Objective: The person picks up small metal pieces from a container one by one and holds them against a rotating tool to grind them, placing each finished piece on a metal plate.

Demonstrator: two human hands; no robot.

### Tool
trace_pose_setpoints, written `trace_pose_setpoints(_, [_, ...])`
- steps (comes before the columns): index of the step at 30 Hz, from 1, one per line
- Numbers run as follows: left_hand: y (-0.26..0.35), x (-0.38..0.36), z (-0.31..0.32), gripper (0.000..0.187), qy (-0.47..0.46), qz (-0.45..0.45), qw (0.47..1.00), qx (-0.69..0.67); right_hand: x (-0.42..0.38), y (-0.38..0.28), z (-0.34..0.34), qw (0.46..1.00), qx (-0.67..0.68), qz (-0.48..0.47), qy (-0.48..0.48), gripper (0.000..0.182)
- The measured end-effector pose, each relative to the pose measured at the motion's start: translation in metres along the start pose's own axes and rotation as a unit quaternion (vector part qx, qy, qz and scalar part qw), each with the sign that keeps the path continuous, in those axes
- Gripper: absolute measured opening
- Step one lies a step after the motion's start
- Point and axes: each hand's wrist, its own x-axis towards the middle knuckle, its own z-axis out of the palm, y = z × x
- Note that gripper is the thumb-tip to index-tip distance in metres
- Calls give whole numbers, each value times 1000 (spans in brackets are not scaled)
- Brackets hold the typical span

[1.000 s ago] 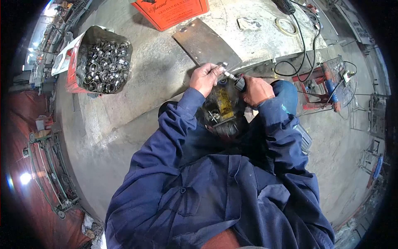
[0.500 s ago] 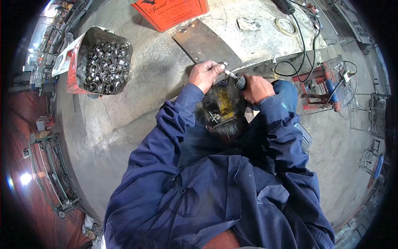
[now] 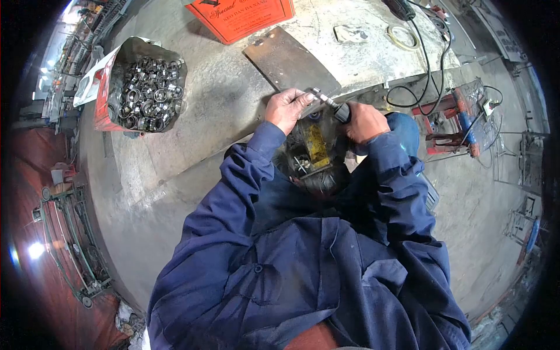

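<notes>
My right hand (image 3: 367,123) is wrapped round a black-nosed tool (image 3: 342,113), whose metal shaft (image 3: 326,100) points up and left. Most of the tool's body is hidden in my palm. Thumb and finger of my left hand (image 3: 286,109) pinch a small metal piece (image 3: 315,91) at the shaft's tip; it looks like a ring, but its shape is hard to make out. Below both hands, between my knees, sits a dark, dirty container (image 3: 332,131) with a yellow block (image 3: 317,146) and small metal bits inside.
At left stands an open tin (image 3: 105,111) full of metal rings (image 3: 149,96). A flat metal plate (image 3: 289,58) lies ahead, beside an orange-red can (image 3: 245,20). A tape roll (image 3: 402,37) and a corded black tool (image 3: 399,8) lie at back right. A red and blue frame (image 3: 461,119) stands at right.
My right hand has shifted slightly right, and more of the metal shaft shows between the hands. My left hand has moved a little left and down.
</notes>
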Motion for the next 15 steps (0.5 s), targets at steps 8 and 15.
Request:
trace_pose_setpoints(8, [17,-2,2,28,28,15,998,53,-23,2,-21,999,36,-8,-19,35])
trace_pose_setpoints(15, [40,5,11,32,30,-81,992,87,-42,35,-22,992,97,43,72,42])
